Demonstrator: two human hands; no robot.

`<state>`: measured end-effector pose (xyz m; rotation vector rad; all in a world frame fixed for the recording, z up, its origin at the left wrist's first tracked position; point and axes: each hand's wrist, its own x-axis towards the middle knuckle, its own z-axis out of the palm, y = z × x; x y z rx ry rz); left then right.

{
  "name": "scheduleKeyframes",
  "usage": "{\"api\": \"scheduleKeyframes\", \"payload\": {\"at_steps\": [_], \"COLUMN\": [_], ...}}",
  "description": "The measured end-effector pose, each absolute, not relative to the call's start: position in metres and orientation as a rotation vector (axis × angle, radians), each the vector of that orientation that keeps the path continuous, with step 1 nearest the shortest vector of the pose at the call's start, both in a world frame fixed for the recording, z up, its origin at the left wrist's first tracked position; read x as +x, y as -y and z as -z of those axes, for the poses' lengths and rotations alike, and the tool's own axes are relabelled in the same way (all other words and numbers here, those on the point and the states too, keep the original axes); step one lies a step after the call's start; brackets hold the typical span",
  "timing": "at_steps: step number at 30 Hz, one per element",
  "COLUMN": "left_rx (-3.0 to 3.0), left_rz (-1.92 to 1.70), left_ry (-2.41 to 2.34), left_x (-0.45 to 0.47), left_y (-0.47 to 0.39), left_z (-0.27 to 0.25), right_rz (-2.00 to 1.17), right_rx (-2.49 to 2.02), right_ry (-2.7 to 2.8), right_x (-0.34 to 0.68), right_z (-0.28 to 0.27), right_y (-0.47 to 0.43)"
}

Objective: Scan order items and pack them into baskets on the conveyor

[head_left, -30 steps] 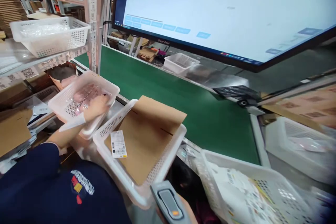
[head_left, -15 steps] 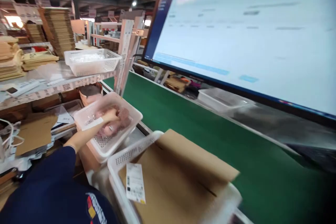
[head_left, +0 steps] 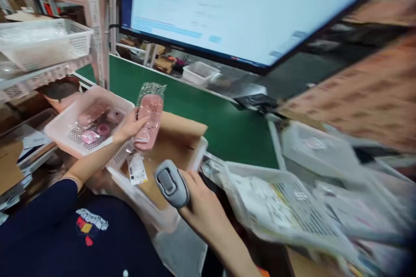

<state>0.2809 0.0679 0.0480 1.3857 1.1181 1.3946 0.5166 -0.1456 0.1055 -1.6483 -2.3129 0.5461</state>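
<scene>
Pink packet (head_left: 149,117), grey scanner (head_left: 171,183), brown cardboard (head_left: 177,138), green belt (head_left: 208,112), white perforated basket (head_left: 69,114).

i'm holding up a pink bottle-shaped item sealed in a clear plastic bag (head_left: 148,116) with my left hand (head_left: 130,126), fingers wrapping its lower left side. it's standing nearly upright, leaning a little to the right, with the crinkled top of the bag bunching above it. it's hovering over the near edge of the white basket with the flat cardboard sheet, just right of the basket with other pink items. in my right hand (head_left: 201,207) i'm gripping a grey handheld scanner (head_left: 171,183), its rounded head pointing up and left, sitting just below and right of the bagged item, apart from it.
</scene>
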Motion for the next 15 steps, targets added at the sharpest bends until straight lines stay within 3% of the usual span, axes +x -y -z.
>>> {"api": "scheduleKeyframes", "payload": {"at_steps": [4,10,13,15], "left_rx": [1.601,1.687,1.816,1.942], "left_rz": [-1.215,-0.977,-0.897,-0.858], "left_ry": [-1.113,-1.083,-1.088,-1.339], "left_x": [0.302,0.317,0.288,0.248], "left_y": [-0.048,-0.026,-0.05,-0.077], "left_z": [-0.042,-0.024,-0.024,-0.034], "right_rz": [-0.547,-0.582,-0.676,-0.727], "right_rx": [-1.854,-1.786,-1.704,-1.658], "right_ry": [2.407,2.417,2.334,2.259], "right_x": [0.497,0.504,0.527,0.549], "right_z": [-0.112,-0.104,-0.089,-0.074], "right_y": [0.135,0.141,0.151,0.159]}}
